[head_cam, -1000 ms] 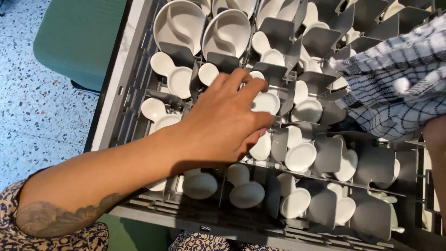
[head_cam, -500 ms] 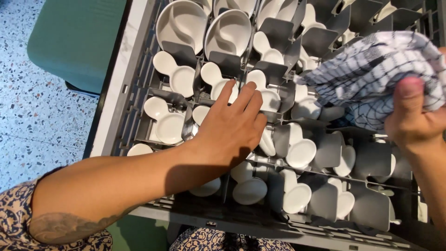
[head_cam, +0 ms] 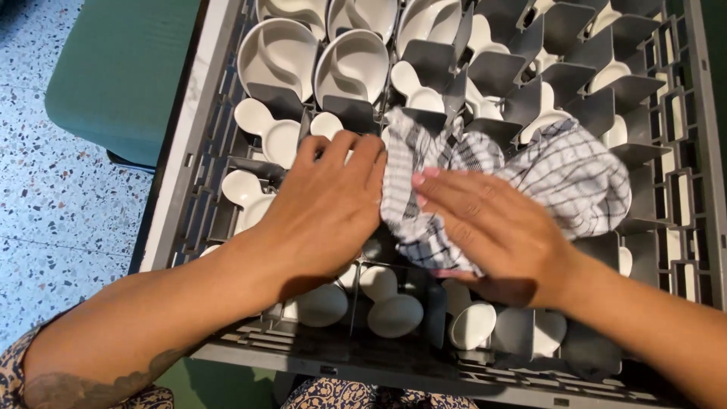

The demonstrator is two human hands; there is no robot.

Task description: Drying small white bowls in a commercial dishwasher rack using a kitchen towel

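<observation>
Left hand [head_cam: 322, 216], right hand [head_cam: 492, 227] flat (fingers extended), palms down.

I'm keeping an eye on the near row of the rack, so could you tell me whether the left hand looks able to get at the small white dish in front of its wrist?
Probably yes. The left hand lies flat on the rack, and the white dish sits uncovered in an open compartment nearby; the checked cloth and the right hand lie farther off.

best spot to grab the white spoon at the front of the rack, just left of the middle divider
Take the spoon by its narrow handle end, which points up and away, coming straight down from above. The rack dividers wall it in on both sides, and the wide round bowl end lies low at the front, so a pinch on the handle is likely easiest. The left hand is nearest.
</observation>
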